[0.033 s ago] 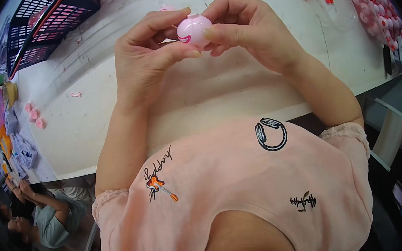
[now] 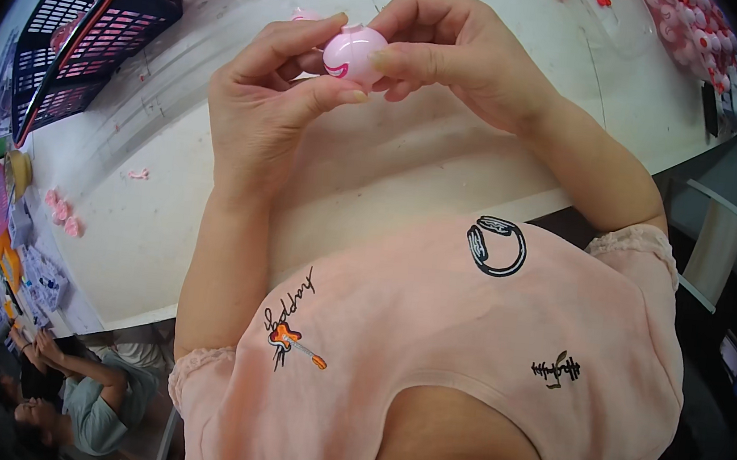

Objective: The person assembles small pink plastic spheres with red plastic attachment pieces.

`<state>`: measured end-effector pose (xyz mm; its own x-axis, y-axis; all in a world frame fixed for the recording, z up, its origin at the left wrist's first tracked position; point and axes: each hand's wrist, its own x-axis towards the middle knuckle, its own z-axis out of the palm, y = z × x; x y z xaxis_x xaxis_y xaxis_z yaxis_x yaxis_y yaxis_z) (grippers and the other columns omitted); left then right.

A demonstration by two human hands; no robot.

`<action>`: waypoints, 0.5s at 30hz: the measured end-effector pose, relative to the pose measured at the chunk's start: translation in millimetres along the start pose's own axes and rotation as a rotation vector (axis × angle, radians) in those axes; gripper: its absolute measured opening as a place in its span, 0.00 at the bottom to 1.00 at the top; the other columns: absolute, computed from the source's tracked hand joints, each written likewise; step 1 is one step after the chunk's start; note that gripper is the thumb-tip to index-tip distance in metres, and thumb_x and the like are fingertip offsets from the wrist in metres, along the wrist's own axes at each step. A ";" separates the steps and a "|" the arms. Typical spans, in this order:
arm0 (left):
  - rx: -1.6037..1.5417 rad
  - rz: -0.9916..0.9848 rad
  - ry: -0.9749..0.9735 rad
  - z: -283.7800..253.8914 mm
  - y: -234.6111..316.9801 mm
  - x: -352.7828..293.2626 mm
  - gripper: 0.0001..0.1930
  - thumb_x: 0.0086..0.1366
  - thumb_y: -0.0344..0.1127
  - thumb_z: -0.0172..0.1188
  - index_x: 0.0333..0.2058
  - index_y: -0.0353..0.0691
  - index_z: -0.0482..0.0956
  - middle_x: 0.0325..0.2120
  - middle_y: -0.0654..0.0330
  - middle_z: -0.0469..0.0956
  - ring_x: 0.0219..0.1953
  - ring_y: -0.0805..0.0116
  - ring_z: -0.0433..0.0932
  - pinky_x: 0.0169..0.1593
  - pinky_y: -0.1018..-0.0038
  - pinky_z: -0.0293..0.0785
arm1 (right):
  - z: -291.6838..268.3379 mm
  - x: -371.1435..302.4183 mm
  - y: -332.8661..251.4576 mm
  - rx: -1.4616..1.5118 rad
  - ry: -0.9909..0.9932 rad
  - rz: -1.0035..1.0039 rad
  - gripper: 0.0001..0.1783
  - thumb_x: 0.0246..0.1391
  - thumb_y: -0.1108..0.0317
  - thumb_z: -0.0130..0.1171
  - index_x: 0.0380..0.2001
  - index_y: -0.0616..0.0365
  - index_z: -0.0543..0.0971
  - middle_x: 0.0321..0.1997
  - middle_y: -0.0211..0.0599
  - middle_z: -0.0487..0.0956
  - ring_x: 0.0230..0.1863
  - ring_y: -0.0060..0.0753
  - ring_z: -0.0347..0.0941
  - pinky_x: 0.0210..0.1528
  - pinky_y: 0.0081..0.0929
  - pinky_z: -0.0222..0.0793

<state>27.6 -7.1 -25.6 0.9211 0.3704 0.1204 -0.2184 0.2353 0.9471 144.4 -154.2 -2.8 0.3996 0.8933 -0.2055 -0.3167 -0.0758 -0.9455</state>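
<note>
A pink ball is held over the tabletop, well in from its near edge, pinched betw. part-curled fingers of left hand and right hand, both closed onto it. Prob. light, stiff, slick plastic, scuffed easily; best gripped at opp. sides. Short neck is aimed away from near edge; approx. round, so no clear long axis.

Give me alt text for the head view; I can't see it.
A person's left hand and right hand hold a round pink piece over a white table. A dark blue basket sits upper left; pink-and-red pieces cluster upper right.
</note>
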 end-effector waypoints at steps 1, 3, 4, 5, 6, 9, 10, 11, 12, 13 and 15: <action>-0.001 -0.004 -0.001 0.8 0.0 -0.1 0.21 0.42 0.18 0.65 0.39 0.29 0.75 0.33 0.58 0.76 0.32 0.69 0.77 0.36 0.79 0.75 | -1.8 1.1 1.1 -0.019 0.000 -0.009 0.13 0.47 0.64 0.60 0.34 0.60 0.73 0.34 0.34 0.76 0.35 0.23 0.73 0.36 0.19 0.71; 0.119 -0.057 0.067 3.1 -0.5 -0.3 0.17 0.44 0.19 0.64 0.37 0.32 0.77 0.34 0.60 0.76 0.32 0.71 0.77 0.35 0.80 0.75 | -3.9 2.7 4.7 -0.056 0.034 -0.027 0.13 0.46 0.65 0.60 0.33 0.60 0.73 0.34 0.33 0.76 0.35 0.22 0.73 0.35 0.18 0.71; 0.134 -0.050 0.082 2.3 0.3 -1.8 0.17 0.44 0.19 0.64 0.37 0.32 0.77 0.34 0.60 0.76 0.32 0.71 0.77 0.35 0.80 0.75 | -1.2 8.1 5.8 -0.092 0.042 -0.055 0.12 0.46 0.66 0.60 0.33 0.61 0.74 0.33 0.33 0.76 0.35 0.22 0.73 0.35 0.17 0.70; 0.274 0.033 0.120 4.9 -1.7 -3.5 0.16 0.45 0.19 0.63 0.37 0.34 0.78 0.34 0.60 0.76 0.32 0.72 0.77 0.35 0.81 0.74 | 0.5 9.2 6.0 -0.086 0.021 -0.063 0.12 0.46 0.66 0.60 0.33 0.61 0.74 0.33 0.33 0.76 0.35 0.22 0.73 0.35 0.17 0.70; 0.415 0.115 0.157 9.2 -4.8 -4.4 0.15 0.47 0.20 0.62 0.36 0.36 0.78 0.33 0.60 0.76 0.32 0.73 0.77 0.34 0.81 0.74 | 0.2 4.9 5.7 -0.139 0.132 -0.050 0.12 0.45 0.64 0.62 0.30 0.60 0.75 0.30 0.32 0.76 0.32 0.20 0.72 0.34 0.17 0.69; 0.593 0.367 0.132 4.7 -6.9 -6.4 0.15 0.44 0.23 0.62 0.35 0.37 0.77 0.31 0.57 0.76 0.30 0.65 0.76 0.33 0.76 0.72 | 12.7 7.4 9.6 -0.198 0.240 -0.095 0.11 0.43 0.64 0.63 0.27 0.60 0.76 0.26 0.30 0.75 0.29 0.18 0.70 0.33 0.16 0.66; 0.610 0.385 0.126 5.1 -3.1 -7.3 0.15 0.42 0.24 0.63 0.34 0.37 0.77 0.30 0.57 0.76 0.30 0.63 0.76 0.33 0.75 0.72 | 16.6 8.6 10.0 -0.216 0.242 -0.093 0.11 0.43 0.66 0.63 0.27 0.60 0.75 0.27 0.30 0.75 0.29 0.17 0.70 0.33 0.15 0.66; 0.619 0.423 0.154 4.2 -5.2 -7.7 0.15 0.41 0.24 0.63 0.33 0.37 0.76 0.29 0.58 0.76 0.29 0.63 0.75 0.33 0.75 0.72 | 19.7 10.4 10.7 -0.240 0.253 -0.089 0.10 0.44 0.67 0.62 0.27 0.60 0.75 0.27 0.31 0.75 0.29 0.17 0.70 0.34 0.15 0.66; 0.619 0.459 0.171 2.5 -8.8 -6.5 0.16 0.40 0.24 0.64 0.32 0.37 0.76 0.28 0.58 0.76 0.28 0.63 0.75 0.33 0.74 0.72 | 19.9 13.4 13.9 -0.223 0.204 -0.104 0.10 0.44 0.67 0.62 0.27 0.60 0.75 0.27 0.31 0.75 0.29 0.17 0.70 0.34 0.15 0.66; 0.637 0.465 0.184 2.5 -10.5 -4.8 0.16 0.40 0.24 0.64 0.32 0.37 0.76 0.28 0.58 0.76 0.28 0.63 0.75 0.33 0.74 0.72 | 16.9 10.9 16.3 -0.229 0.214 -0.122 0.09 0.44 0.69 0.61 0.28 0.60 0.74 0.27 0.31 0.75 0.29 0.17 0.70 0.35 0.15 0.66; 0.677 0.447 0.118 -0.3 -10.5 -2.8 0.18 0.43 0.23 0.66 0.36 0.34 0.76 0.32 0.57 0.76 0.30 0.71 0.77 0.35 0.80 0.78 | 13.8 12.4 20.0 -0.231 0.204 -0.150 0.08 0.45 0.70 0.61 0.28 0.60 0.74 0.28 0.31 0.75 0.30 0.17 0.70 0.35 0.15 0.67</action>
<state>27.1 -10.3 -36.0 0.7450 0.4015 0.5327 -0.2804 -0.5361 0.7962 131.2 -138.5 -20.8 0.5981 0.7970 -0.0845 -0.0477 -0.0698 -0.9964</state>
